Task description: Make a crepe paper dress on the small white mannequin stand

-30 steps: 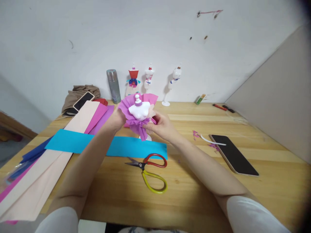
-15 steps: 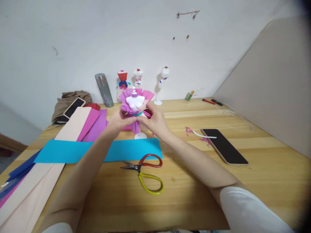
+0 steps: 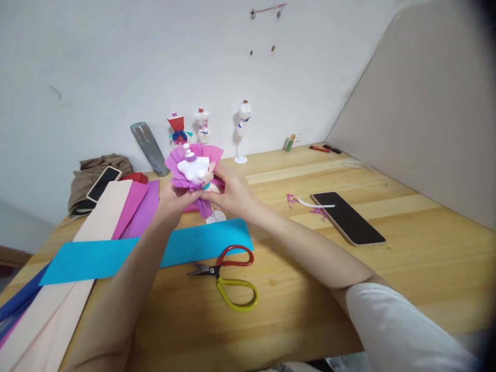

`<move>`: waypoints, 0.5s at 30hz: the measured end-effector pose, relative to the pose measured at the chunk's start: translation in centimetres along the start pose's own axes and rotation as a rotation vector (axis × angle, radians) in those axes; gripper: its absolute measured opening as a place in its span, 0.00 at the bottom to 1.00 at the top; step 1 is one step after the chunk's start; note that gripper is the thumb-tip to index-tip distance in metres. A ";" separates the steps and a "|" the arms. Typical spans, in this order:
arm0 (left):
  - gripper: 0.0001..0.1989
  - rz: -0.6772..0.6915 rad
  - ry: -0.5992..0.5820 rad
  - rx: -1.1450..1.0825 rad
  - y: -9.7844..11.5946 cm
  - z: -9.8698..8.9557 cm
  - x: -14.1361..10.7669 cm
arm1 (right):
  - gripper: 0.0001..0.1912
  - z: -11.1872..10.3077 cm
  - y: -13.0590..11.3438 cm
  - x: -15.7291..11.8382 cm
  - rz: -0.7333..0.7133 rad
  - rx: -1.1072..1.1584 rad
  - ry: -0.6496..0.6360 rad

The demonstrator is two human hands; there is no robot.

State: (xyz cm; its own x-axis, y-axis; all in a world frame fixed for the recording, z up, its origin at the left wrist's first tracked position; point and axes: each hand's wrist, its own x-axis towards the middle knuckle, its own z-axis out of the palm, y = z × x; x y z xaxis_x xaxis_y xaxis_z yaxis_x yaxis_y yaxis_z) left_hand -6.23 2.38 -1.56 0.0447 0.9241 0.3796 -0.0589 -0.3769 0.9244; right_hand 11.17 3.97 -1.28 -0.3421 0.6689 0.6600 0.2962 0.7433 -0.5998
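A small white mannequin (image 3: pixel 194 169) with a purple band at its neck leans slightly between my hands. Ruffled purple paper (image 3: pixel 176 157) fans out behind and around it, with a bit of blue at the waist. My left hand (image 3: pixel 175 200) grips its left side, and my right hand (image 3: pixel 228 192) grips the right side. Both thumbs meet at the front of the waist; the other fingers are partly hidden behind the paper. Below it shows the round white base (image 3: pixel 216 217). A blue strip (image 3: pixel 209 242) and open scissors (image 3: pixel 217 271) with red and yellow handles lie nearer me.
Three more mannequins stand at the wall, one in red (image 3: pixel 177 124). A grey bottle (image 3: pixel 149 149), a brown cloth (image 3: pixel 95 173) and a phone (image 3: pixel 104 183) are at the left, above pink strips (image 3: pixel 103 206). Another phone (image 3: pixel 349 217) lies right, beside purple scraps (image 3: pixel 291 200).
The mannequin has tilted to the left in my hands, and its front has turned somewhat. The whole view has shifted and rotated slightly.
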 end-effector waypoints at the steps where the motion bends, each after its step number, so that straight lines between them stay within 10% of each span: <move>1: 0.23 0.008 -0.004 -0.018 0.0 -0.1 0.0 | 0.17 0.0 0.0 0.0 -0.027 0.010 -0.016; 15: 0.23 0.015 -0.061 -0.117 -0.4 -1.5 0.4 | 0.05 -0.3 -1.3 -1.0 -0.084 0.115 0.144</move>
State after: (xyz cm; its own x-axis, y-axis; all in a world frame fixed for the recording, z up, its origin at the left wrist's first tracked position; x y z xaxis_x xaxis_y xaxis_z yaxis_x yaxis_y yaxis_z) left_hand -7.70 3.00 -1.82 0.1030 0.9113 0.3987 -0.1755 -0.3779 0.9091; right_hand 11.35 2.33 -1.02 -0.2282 0.6055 0.7625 0.1659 0.7959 -0.5823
